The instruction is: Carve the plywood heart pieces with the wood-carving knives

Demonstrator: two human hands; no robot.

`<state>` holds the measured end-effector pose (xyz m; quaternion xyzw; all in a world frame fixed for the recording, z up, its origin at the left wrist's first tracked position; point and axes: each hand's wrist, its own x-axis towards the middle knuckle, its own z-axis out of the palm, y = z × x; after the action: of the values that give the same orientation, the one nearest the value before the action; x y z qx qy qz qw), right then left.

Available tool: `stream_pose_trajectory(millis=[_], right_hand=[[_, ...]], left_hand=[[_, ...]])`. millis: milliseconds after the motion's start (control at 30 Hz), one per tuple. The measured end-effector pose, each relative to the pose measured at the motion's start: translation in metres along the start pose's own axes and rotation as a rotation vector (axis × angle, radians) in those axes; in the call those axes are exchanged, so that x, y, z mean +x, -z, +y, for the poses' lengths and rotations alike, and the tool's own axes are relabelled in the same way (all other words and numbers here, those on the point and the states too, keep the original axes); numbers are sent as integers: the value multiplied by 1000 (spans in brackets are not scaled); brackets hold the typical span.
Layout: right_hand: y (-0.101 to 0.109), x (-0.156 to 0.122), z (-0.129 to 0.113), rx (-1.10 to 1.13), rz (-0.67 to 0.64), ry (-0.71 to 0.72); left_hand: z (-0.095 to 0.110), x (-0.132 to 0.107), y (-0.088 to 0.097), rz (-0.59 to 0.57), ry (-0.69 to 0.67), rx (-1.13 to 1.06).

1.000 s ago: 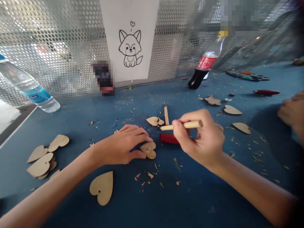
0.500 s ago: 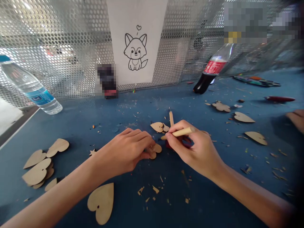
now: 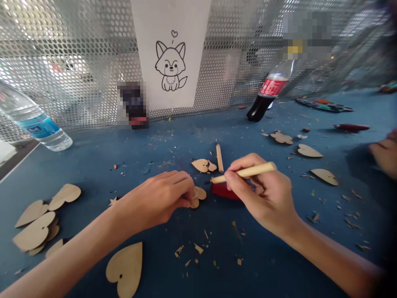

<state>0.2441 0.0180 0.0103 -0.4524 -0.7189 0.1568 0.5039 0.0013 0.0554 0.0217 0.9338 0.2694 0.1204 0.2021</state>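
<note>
My left hand (image 3: 169, 190) has its fingers closed on a small flower-shaped wooden piece (image 3: 196, 198), pressing it to the blue table; part of the piece is hidden under the fingers. My right hand (image 3: 257, 190) grips a carving tool (image 3: 248, 171) with a pale wooden handle like a pen. Its small dark tip points left, slightly above and right of the flower piece. Beneath that hand lies a dark red object (image 3: 225, 191), partly covered. Another wooden-handled tool (image 3: 219, 158) rests just behind, beside a small wooden heart (image 3: 201, 165).
Wooden hearts (image 3: 34, 231) are piled at left, and one large heart (image 3: 125, 269) lies in front. Wood chips (image 3: 198, 248) are scattered about. A water bottle (image 3: 40, 124), a cola bottle (image 3: 266, 95) and a fox drawing (image 3: 170, 66) stand behind. Another person's hand (image 3: 384, 153) is at right.
My right hand has drawn back to the right with the carving tool, so its tip is farther from the flower piece and more of the red object shows. The view has shifted slightly.
</note>
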Motion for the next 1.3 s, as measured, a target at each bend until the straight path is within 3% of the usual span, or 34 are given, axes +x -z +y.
stream_pose_trajectory(millis=[133, 233, 333, 467, 600, 800, 900, 1167, 1300], right_hand=[[2, -5, 2, 184, -53, -90], [3, -7, 3, 315, -143, -157], [3, -8, 5, 338, -178, -145], [6, -7, 6, 415, -230, -126], [12, -8, 2, 348, -351, -133], [6, -11, -6, 121, -486, 43], [3, -13, -6, 129, -538, 32], [5, -13, -6, 126, -578, 21], [2, -16, -6, 114, -589, 18]], left_hand=[[9, -2, 2, -19, 97, -52], [16, -2, -1, 52, 149, 80], [17, -1, -2, 35, 128, 135], [12, -2, 1, -9, 87, 5], [7, -1, 2, -45, 136, -15], [4, 1, 2, -110, 112, -41], [2, 1, 1, -121, 86, -65], [4, -1, 2, -127, 80, -55], [10, -1, 4, -67, 56, 32]])
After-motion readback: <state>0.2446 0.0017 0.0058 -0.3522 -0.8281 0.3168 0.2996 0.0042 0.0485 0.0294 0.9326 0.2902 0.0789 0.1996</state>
